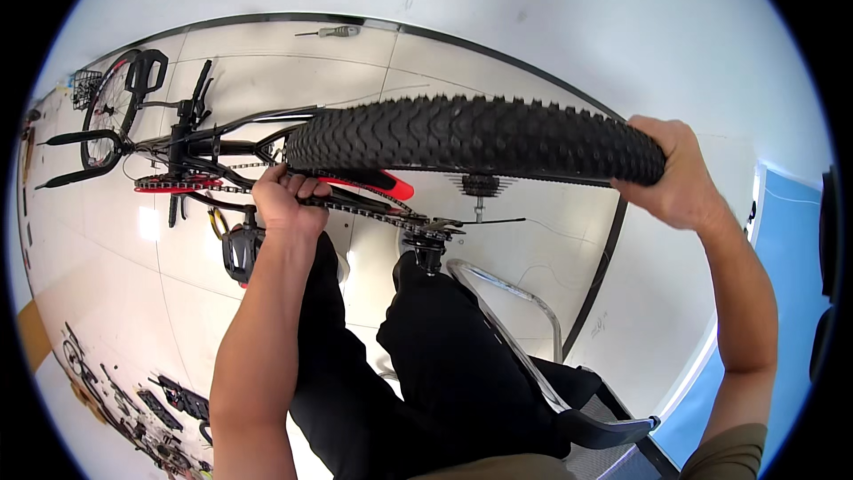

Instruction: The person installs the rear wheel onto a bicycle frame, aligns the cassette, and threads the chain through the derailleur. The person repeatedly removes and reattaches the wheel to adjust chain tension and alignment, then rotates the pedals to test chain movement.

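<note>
A bicycle wheel with a knobby black tyre (471,135) lies across the middle, seen along its tread. My right hand (671,173) is wrapped round the tyre's right end. At the other end, my left hand (290,202) has its fingers curled beside the tyre and the chain (355,210); what they grip is hidden. Below the tyre, the wheel's rear sprocket cassette (480,185) and axle show. The black bicycle frame (240,129) extends to the left, with a red chainring (178,183). The rear derailleur (428,244) hangs in front of my knees.
A pedal (240,252) stands out near my left forearm. Farther left are the fork (84,158) and another spoked wheel (108,116). A screwdriver (330,32) lies on the tiles by the wall. To my right is a metal-framed chair (533,302). Bicycle parts (147,409) lie at lower left.
</note>
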Demonstrator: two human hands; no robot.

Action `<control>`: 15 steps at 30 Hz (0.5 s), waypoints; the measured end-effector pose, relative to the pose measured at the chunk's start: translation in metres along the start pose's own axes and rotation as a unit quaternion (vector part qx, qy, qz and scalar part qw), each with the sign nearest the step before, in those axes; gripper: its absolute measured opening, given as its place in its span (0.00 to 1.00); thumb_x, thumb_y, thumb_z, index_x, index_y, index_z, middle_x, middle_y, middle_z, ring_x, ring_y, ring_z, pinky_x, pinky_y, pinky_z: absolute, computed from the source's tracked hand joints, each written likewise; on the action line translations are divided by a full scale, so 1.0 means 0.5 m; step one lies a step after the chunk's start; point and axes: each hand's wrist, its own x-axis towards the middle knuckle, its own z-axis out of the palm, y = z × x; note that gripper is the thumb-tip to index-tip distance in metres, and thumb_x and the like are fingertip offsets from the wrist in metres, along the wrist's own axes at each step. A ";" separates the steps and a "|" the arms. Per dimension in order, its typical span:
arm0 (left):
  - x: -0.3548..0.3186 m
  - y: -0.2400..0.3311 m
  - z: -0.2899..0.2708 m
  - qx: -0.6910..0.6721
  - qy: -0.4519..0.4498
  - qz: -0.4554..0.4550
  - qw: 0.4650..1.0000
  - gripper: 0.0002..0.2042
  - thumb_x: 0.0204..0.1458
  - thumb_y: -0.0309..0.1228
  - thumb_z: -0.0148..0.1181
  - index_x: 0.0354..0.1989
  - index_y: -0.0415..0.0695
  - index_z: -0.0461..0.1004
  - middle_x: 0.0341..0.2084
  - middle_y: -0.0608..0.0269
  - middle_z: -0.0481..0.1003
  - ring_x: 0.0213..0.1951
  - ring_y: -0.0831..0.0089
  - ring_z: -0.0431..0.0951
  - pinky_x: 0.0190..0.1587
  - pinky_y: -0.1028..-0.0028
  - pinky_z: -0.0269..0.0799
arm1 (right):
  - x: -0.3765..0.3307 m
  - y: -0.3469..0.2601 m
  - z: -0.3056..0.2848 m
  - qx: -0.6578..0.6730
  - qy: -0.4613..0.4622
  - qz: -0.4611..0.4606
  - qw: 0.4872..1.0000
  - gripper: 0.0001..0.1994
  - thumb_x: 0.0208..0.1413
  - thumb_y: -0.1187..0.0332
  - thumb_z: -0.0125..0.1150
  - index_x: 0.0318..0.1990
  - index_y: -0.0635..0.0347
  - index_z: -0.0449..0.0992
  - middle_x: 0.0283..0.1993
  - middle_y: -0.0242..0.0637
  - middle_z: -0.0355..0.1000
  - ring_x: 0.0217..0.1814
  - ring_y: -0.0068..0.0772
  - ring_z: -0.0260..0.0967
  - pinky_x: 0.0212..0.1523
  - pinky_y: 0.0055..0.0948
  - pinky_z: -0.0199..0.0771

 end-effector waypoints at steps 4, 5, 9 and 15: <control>-0.007 -0.004 0.007 0.005 -0.028 0.005 1.000 0.11 0.63 0.31 0.43 0.25 0.50 0.62 0.17 0.74 0.55 0.19 0.76 0.53 0.25 0.71 0.55 | -0.024 -0.024 0.012 0.013 0.032 -0.020 0.999 0.10 0.41 0.78 0.69 0.32 0.65 0.75 0.23 0.38 0.68 0.27 0.27 0.65 0.31 0.30 0.69; -0.005 0.008 0.018 0.006 -0.021 0.007 1.000 0.11 0.63 0.31 0.43 0.25 0.50 0.62 0.18 0.73 0.55 0.19 0.76 0.53 0.25 0.71 0.55 | -0.020 -0.035 0.010 0.002 0.039 -0.024 0.999 0.10 0.42 0.77 0.69 0.32 0.65 0.75 0.23 0.38 0.68 0.26 0.27 0.65 0.30 0.31 0.68; 0.002 0.004 0.026 -0.023 0.015 0.014 1.000 0.12 0.65 0.32 0.42 0.26 0.50 0.57 0.18 0.72 0.51 0.19 0.75 0.52 0.25 0.69 0.56 | -0.011 -0.039 0.028 0.046 0.038 0.013 0.998 0.08 0.46 0.75 0.67 0.32 0.66 0.74 0.23 0.40 0.67 0.25 0.31 0.65 0.30 0.34 0.68; 0.011 -0.002 0.013 -0.028 -0.004 0.006 1.000 0.15 0.67 0.33 0.41 0.24 0.54 0.57 0.15 0.76 0.49 0.17 0.76 0.52 0.26 0.70 0.56 | 0.009 -0.067 0.015 0.015 0.029 -0.040 0.999 0.08 0.45 0.74 0.65 0.33 0.67 0.77 0.24 0.44 0.72 0.26 0.33 0.69 0.31 0.37 0.69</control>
